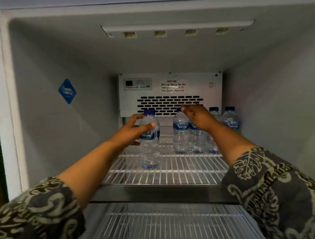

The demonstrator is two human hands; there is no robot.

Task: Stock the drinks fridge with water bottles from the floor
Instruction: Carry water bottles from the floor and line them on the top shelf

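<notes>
Inside the open fridge, a clear water bottle [150,149] with a blue cap and blue label stands on the upper wire shelf [174,171], left of centre. My left hand [130,132] wraps it at label height, thumb across the front. To the right stands a group of several identical bottles [180,136], the rightmost bottle [230,119] near the back wall. My right hand [199,116] hovers over this group with fingers stretched left by a cap. It hides one bottle's top, and I cannot tell whether it touches.
A white fan cover with vent slots and a caution label [170,92] fills the back wall above the bottles. A lower wire shelf [159,226] lies below the metal shelf rail [157,192]. A blue diamond sticker [67,91] is on the left wall.
</notes>
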